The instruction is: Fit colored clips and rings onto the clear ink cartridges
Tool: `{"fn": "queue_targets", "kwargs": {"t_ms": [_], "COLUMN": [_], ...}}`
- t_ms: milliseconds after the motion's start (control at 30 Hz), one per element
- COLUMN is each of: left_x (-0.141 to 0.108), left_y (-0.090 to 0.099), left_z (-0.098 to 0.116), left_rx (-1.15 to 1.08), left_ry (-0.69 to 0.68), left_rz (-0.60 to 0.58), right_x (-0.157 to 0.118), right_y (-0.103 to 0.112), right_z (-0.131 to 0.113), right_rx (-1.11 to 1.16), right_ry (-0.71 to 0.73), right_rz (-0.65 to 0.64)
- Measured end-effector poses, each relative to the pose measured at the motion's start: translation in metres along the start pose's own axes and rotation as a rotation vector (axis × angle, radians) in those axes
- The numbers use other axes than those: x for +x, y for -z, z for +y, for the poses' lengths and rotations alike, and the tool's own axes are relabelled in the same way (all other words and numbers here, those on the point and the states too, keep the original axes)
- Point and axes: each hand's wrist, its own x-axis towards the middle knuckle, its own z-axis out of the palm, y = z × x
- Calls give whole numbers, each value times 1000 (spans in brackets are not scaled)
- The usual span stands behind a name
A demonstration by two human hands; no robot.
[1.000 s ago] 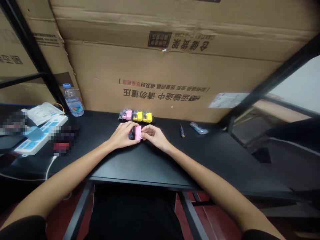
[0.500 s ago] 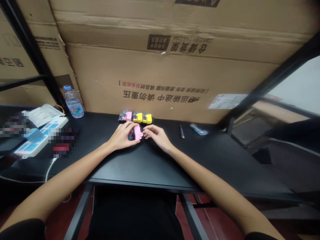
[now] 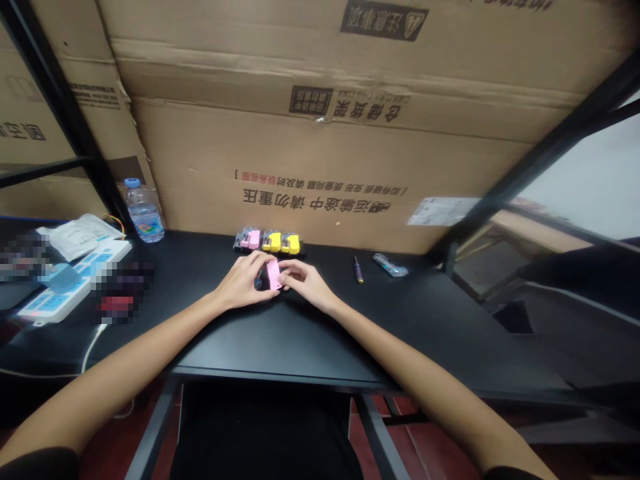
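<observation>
as left hand meets right hand, pink-capped ink cartridge sits gripped between them

left fingers wrap its dark body while right fingertips clamp the pink end, seemingly to steady it over the black worktop. a row of capped cartridges lies against a cardboard carton, clear of both hands.

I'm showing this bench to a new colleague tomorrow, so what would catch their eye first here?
The pink-capped cartridge pinched between the left hand and right hand at the middle of the black desk stands out first. Just beyond it, a row of pink- and yellow-capped cartridges lies along the desk's back edge, before a large cardboard box printed with Chinese text. Off to the left sits a white power strip.
</observation>
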Motion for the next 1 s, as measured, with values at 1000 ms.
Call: {"fn": "queue_targets", "kwargs": {"t_ms": [1000], "left_x": [1], "left_y": [9], "left_z": [0], "left_rx": [-92], "left_ry": [45], "left_rz": [8], "right_x": [-10], "right_y": [1], "right_z": [-18], "right_rx": [-211], "right_ry": [220], "right_rz": [93]}}
